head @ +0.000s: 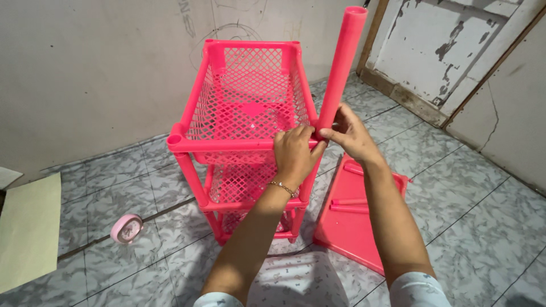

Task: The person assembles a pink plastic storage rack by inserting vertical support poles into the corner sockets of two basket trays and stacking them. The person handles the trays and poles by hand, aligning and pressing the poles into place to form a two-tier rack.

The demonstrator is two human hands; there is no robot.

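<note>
A tall pink plastic rack [239,142] of three lattice-sided baskets stands on the grey marbled floor tiles [472,210]. At its near right corner the left hand [293,153] clamps the top basket's smooth rim, while the right hand [350,133] pinches the base of a long, hollow pink plastic tube [341,68]. The tube leans slightly; it could bind or pop out, tipping the light rack. A flat pink plastic panel [352,222] lies beside, and a small round pink clock [126,228] lies to the left.
</note>
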